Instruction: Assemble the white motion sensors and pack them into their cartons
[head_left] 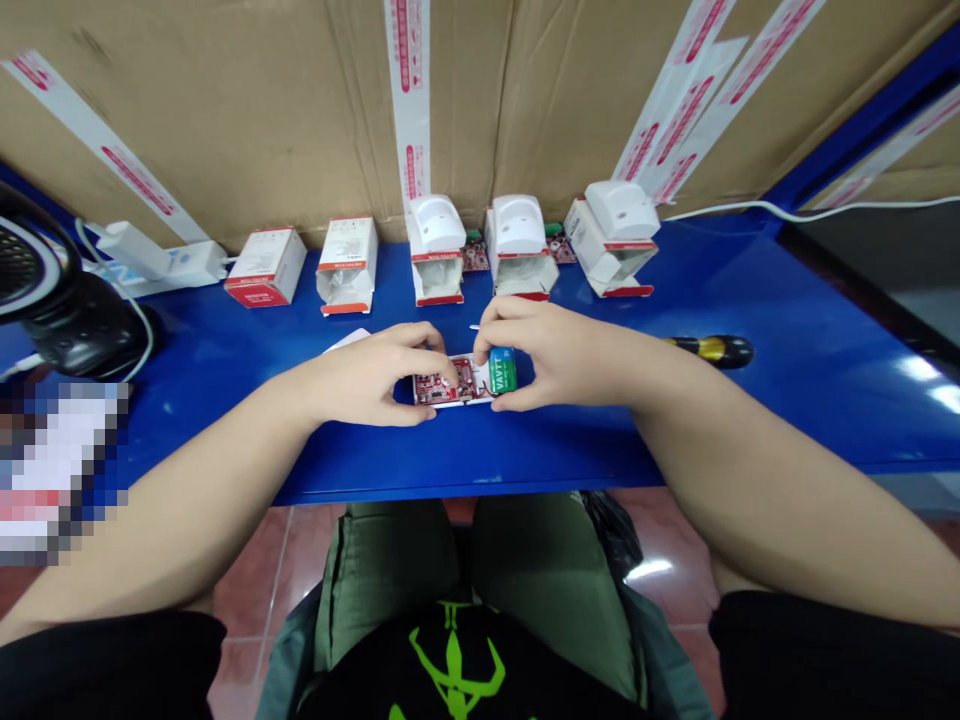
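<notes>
A white housing with a red circuit board [442,384] lies on the blue table between my hands. At its right end sits a green and blue battery [503,370] marked VAVTT, with thin wires beside it. My left hand [386,375] is closed round the left end of the housing, fingertips on the board and thumb at the near edge. Around the battery end curls my right hand [544,350], its thumb at the battery's near edge and its fingers at the far side. A white piece [349,339] is partly hidden behind my left hand.
Several small boxes [266,265] line the back, three topped by white detectors [519,224]. Green and red boards [475,252] lie between boxes. A screwdriver [712,350] is right, partly behind my right arm. At the left are a black fan [67,300] and a power strip [184,265].
</notes>
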